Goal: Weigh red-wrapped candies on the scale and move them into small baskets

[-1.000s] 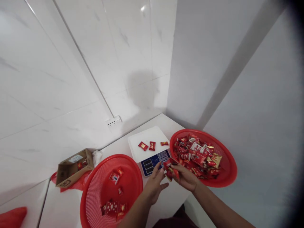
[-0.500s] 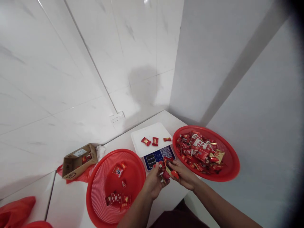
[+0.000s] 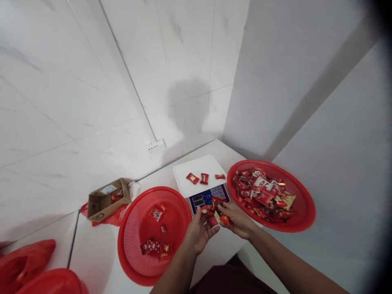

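My left hand [image 3: 197, 232] and my right hand [image 3: 235, 219] are close together, just in front of the scale. Between them is a bunch of small wrapped candies [image 3: 218, 216], mostly red with some gold; both hands are closed around parts of it. Behind them stands a digital scale [image 3: 198, 200] with a blue keypad, and three red candies [image 3: 204, 179] lie apart on its white plate [image 3: 187, 190]. To the left, a red plastic basket [image 3: 128, 261] holds several wrapped candies. On the right, another red basket [image 3: 308, 204] is heaped with red and gold candies.
A cardboard box [image 3: 94, 206] with some candies in it sits on a red plastic bag [image 3: 114, 218] at the back left. A red bag [image 3: 27, 259] and a red container [image 3: 58, 281] are at the lower left. White wall and grey wall meet behind the table.
The whole view has shifted slightly, with things lying a little further right. My left fingers have opened out somewhat around the candies. The candies on the plate keep their places.
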A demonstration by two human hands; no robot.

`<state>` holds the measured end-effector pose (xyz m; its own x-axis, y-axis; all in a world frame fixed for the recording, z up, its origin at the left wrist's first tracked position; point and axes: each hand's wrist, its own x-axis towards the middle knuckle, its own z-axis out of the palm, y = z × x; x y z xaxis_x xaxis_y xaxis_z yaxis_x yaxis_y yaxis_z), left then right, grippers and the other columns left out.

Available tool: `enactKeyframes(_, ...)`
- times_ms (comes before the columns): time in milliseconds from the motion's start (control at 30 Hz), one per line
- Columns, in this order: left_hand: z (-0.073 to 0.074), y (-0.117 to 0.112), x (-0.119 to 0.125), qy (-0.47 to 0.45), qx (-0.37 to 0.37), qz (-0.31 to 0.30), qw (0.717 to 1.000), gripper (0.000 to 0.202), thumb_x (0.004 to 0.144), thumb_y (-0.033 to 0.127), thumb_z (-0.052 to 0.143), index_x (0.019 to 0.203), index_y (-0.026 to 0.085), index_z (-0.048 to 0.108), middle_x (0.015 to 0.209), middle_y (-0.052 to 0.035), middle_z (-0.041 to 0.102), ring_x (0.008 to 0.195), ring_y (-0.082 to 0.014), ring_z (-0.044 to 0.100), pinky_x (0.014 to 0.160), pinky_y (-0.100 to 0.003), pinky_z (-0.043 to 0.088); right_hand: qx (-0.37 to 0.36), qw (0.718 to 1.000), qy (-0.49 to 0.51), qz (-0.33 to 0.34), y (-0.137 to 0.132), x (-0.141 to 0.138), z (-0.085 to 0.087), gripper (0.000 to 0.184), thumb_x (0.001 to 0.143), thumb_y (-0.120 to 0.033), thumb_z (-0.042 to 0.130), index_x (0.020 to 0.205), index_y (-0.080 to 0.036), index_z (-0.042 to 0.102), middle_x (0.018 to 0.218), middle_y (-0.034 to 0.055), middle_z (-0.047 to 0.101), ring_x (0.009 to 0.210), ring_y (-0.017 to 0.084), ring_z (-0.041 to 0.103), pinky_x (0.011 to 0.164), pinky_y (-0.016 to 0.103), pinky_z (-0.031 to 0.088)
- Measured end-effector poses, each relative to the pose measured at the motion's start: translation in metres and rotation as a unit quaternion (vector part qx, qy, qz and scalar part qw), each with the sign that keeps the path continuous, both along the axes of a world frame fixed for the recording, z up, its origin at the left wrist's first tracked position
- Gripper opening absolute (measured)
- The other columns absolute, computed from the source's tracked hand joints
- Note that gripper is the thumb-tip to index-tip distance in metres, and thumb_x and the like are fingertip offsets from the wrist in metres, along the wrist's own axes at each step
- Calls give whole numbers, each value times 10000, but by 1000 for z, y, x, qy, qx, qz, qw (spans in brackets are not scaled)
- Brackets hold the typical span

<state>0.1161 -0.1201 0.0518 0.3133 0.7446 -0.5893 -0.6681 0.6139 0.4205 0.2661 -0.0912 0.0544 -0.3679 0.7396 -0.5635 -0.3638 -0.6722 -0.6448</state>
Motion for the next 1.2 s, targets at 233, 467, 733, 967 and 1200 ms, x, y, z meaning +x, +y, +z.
enactKeyframes(233, -1, -8, -19, -4, -7, 28, 1000, 392, 785, 476, 517, 991, 158, 619, 923, -50, 617, 775, -148, 581, 695, -299, 490, -30, 999, 14, 1, -4, -19, 1, 160, 771, -268, 624, 910, -210, 571, 799, 0, 651, 539, 49, 573, 474, 140, 484)
enactKeyframes(467, -7, -19, -38, 0, -13, 31, 999, 402, 800, 475, 493, 956, 134, 637, 908, -63, 644, 736, -136, 590, 687, -265, 477, -15, 1000, -13, 8, -17, -41, -5, 197, 776, -332, 612, 930, -218, 568, 921, 27, 654, 697, 88, 617, 542, 168, 500)
enactKeyframes(733, -20, -31, -54, 20, -54, 26, 998, 372, 775, 477, 532, 830, 121, 628, 745, -41, 636, 645, -124, 584, 670, -273, 464, -49, 995, -75, -37, -34, -51, -25, 180, 768, -355, 613, 870, -213, 567, 748, -3, 651, 594, 63, 577, 495, 144, 437)
enactKeyframes(967, -17, -32, -54, 68, -67, 4, 995, 416, 726, 538, 558, 812, 134, 613, 515, 41, 493, 438, -59, 452, 447, -182, 319, -84, 987, -117, -73, 3, -34, -41, 166, 798, -351, 573, 794, -186, 554, 707, -4, 641, 466, 38, 509, 379, 118, 345)
enactKeyframes(1200, -18, -38, -45, 144, -42, 13, 989, 411, 626, 519, 666, 790, 148, 598, 534, 42, 515, 433, -56, 427, 441, -191, 297, -51, 989, -98, -94, 85, -33, -32, 63, 831, -250, 530, 824, -190, 548, 718, -3, 636, 447, 42, 517, 360, 120, 375)
